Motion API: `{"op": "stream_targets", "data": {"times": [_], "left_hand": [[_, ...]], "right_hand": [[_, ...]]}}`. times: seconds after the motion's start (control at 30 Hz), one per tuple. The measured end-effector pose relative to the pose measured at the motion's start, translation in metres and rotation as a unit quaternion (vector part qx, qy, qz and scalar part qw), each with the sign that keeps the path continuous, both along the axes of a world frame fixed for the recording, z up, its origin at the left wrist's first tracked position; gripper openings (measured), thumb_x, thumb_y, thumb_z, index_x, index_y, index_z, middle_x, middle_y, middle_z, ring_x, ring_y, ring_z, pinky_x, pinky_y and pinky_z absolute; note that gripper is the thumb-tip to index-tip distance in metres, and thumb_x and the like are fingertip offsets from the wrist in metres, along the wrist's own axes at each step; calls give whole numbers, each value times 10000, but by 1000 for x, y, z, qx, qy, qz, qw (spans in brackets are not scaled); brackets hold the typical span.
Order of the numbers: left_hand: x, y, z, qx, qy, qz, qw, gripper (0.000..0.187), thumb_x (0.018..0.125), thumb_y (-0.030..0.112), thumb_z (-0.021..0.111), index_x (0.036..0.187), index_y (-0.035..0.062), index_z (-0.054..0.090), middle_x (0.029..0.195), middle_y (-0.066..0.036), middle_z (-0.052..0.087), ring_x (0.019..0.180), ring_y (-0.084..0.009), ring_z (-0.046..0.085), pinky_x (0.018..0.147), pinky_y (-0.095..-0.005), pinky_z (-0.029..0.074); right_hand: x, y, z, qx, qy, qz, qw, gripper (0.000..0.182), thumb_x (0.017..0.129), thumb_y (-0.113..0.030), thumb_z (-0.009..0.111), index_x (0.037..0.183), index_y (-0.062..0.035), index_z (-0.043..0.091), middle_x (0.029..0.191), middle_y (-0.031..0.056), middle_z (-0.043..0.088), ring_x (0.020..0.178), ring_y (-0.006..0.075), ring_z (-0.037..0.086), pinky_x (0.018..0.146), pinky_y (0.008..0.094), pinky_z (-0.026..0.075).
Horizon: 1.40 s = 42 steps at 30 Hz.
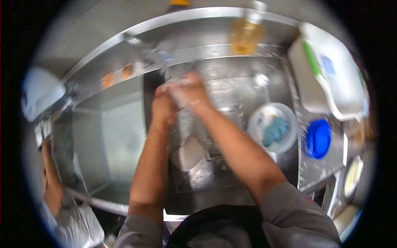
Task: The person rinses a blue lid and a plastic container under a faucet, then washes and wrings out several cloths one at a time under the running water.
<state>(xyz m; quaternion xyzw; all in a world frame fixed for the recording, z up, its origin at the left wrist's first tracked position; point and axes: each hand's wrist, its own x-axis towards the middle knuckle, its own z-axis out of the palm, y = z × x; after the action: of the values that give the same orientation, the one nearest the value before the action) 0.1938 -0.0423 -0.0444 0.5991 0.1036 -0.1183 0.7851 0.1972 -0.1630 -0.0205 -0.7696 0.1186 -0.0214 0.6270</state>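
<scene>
My left hand [163, 108] and my right hand [191, 96] are close together over the steel sink basin [219, 87], under water from the faucet [163, 58]. Both are blurred by motion, and their fingers run into each other and the splashing water. Whether anything lies between them I cannot make out. Below my wrists, a pale flat piece [192, 153] rests in the basin, with a shiny clear patch beneath it. To the right of my right forearm stands a round translucent tub [253, 126] holding a blue-green cloth or sponge [276, 131].
Behind the basin stands a pump bottle [247, 36] of amber liquid. On the right are a white bin [308, 78] and a blue plastic dish [318, 138]. A second basin [109, 132] and a whitish jug [41, 93] are left, near another person's arm [51, 182].
</scene>
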Motion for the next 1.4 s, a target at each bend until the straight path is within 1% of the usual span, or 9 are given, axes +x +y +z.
{"op": "stream_targets", "data": {"times": [0.13, 0.2, 0.3, 0.43, 0.63, 1.1, 1.23, 1.3, 1.4], "left_hand": [[1, -13, -49, -432, -141, -261, 852, 376, 1006, 375, 410, 1210, 84, 532, 1085, -88, 618, 930, -225, 613, 771, -374, 526], [-26, -57, 45, -127, 122, 62, 982, 391, 1035, 347, 344, 1074, 57, 604, 891, -52, 599, 787, -198, 593, 732, -331, 523], [18, 2, -81, -353, -64, -194, 913, 468, 1000, 430, 406, 1263, 69, 546, 1002, -80, 620, 903, -215, 610, 805, -358, 529], [-2, -27, 46, -41, 90, -39, 994, 280, 970, 294, 570, 1055, 30, 612, 907, -49, 632, 802, -143, 602, 700, -314, 510], [6, -25, 55, 175, -80, -70, 979, 141, 928, 139, 646, 1002, 22, 619, 842, -22, 624, 752, -101, 571, 674, -280, 478], [0, -29, 51, 10, -151, 21, 988, 97, 947, 100, 541, 1002, 36, 590, 880, -48, 630, 784, -104, 573, 703, -272, 483], [7, -17, -8, 4, -113, 16, 993, 73, 958, 125, 553, 941, 64, 588, 842, -46, 617, 752, -131, 596, 650, -285, 507], [-2, -17, -17, -390, 13, -32, 920, 96, 956, 133, 556, 981, 50, 598, 820, -49, 615, 731, -142, 608, 626, -295, 519], [-1, -24, 22, -174, 15, -63, 983, 166, 927, 164, 617, 1009, 19, 616, 836, -61, 640, 736, -168, 626, 663, -309, 524]], "right_hand": [[-38, 16, 3, -150, -257, -13, 954, 296, 803, -321, 714, 879, -50, 619, 811, 191, 658, 824, 386, 654, 744, 453, 524], [-7, -21, -14, -94, -72, -56, 991, 217, 819, -316, 689, 851, -108, 637, 795, 160, 664, 803, 388, 655, 722, 461, 522], [-40, 20, -2, -147, -182, -102, 967, 301, 856, -357, 657, 800, -66, 604, 747, 195, 639, 710, 395, 642, 642, 471, 501], [-9, -24, -68, -207, -163, -14, 965, 367, 901, -397, 582, 908, -46, 689, 872, 200, 683, 852, 392, 663, 746, 443, 535], [-33, -21, -7, 640, 99, 53, 760, 605, 933, -599, 513, 1239, -80, 565, 1139, 96, 651, 1055, 263, 638, 918, 399, 512], [0, -8, 5, 241, -9, -2, 970, 333, 945, -339, 610, 1075, -32, 598, 1023, 89, 642, 917, 171, 587, 787, 318, 487], [-36, 28, 4, -217, -284, -51, 933, 238, 877, -271, 661, 912, -43, 602, 859, 163, 614, 721, 362, 601, 655, 417, 498], [-46, 18, 2, -151, -310, -12, 939, 206, 848, -273, 667, 906, -85, 606, 900, 194, 635, 900, 401, 632, 747, 471, 515], [-5, -36, -32, -181, 46, 34, 982, 385, 934, -426, 578, 1082, -74, 625, 1003, 158, 675, 924, 350, 667, 744, 438, 546]]}}
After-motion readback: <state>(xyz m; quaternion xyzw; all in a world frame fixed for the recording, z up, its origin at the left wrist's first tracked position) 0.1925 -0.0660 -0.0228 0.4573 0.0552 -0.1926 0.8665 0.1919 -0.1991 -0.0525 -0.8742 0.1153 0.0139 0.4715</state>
